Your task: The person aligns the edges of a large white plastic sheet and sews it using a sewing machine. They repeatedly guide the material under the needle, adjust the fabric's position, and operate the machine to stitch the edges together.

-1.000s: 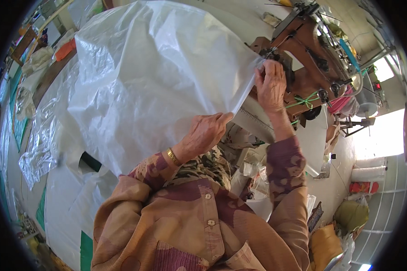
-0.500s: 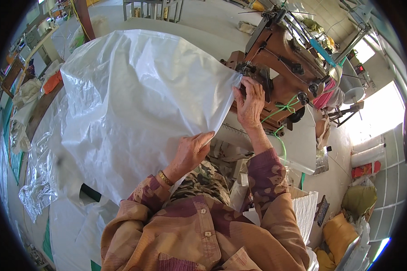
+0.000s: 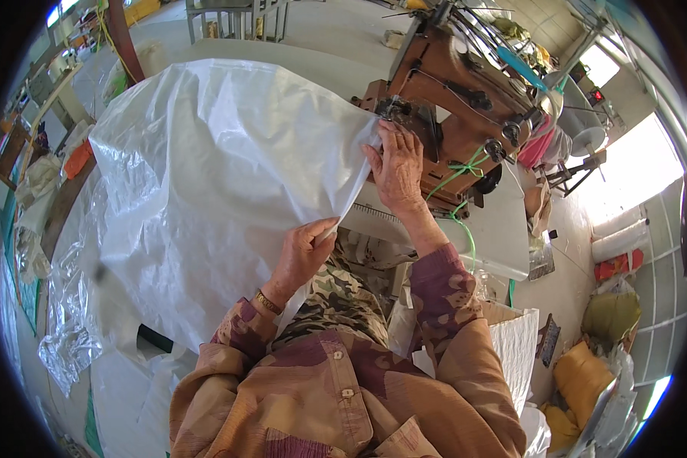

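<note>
A large, glossy white plastic sheet (image 3: 206,153) spreads over the work table, its right edge drawn into a straight line toward me. My left hand (image 3: 303,252) pinches that edge at its near end, thumb on top. At the far end, my right hand (image 3: 397,160) grips the sheet's corner with thumb and bent fingers, close beside the needle area of a brown sewing machine (image 3: 450,107). The needle and the stitching spot are mostly hidden by the fingers and dark metal parts.
Green string (image 3: 469,164) is tied on the machine and hangs down its near side. A white sack (image 3: 511,343) stands open by my right arm. Yellow bundles (image 3: 582,374) lie on the floor at right. Crumpled clear film (image 3: 69,347) hangs at the left.
The whole view has shifted slightly, so the machine, sheet and both hands appear farther left. Both hands keep their hold on the sheet's edge, with little visible movement relative to the machine.
</note>
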Demonstrator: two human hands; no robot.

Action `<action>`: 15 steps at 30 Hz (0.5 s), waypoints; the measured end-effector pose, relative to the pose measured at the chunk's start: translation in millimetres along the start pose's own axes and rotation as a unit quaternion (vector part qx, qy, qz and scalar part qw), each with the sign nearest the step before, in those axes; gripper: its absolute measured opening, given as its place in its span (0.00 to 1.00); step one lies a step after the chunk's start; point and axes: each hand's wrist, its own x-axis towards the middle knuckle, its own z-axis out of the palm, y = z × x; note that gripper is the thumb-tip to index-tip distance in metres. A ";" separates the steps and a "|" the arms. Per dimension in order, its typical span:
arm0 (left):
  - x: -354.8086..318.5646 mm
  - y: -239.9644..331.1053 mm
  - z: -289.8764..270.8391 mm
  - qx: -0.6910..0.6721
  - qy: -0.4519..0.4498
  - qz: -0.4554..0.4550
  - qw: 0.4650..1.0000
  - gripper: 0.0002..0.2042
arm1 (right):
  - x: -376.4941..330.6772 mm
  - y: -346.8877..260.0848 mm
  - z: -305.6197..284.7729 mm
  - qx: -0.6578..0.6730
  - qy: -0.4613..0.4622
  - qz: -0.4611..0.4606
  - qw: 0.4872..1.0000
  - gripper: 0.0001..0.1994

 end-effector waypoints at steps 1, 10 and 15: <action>0.0 -2.1 -0.3 -0.008 0.004 -0.017 1.000 0.15 | 0.4 1.4 -0.8 0.017 -0.007 0.003 1.000 0.19; 0.0 -1.4 1.0 0.009 0.022 0.004 1.000 0.15 | -7.3 7.3 -4.7 -0.003 0.003 -0.031 1.000 0.26; -0.8 -11.7 3.3 -0.027 0.025 0.013 0.999 0.16 | -1.7 6.1 -12.1 -0.056 -0.018 -0.055 0.997 0.27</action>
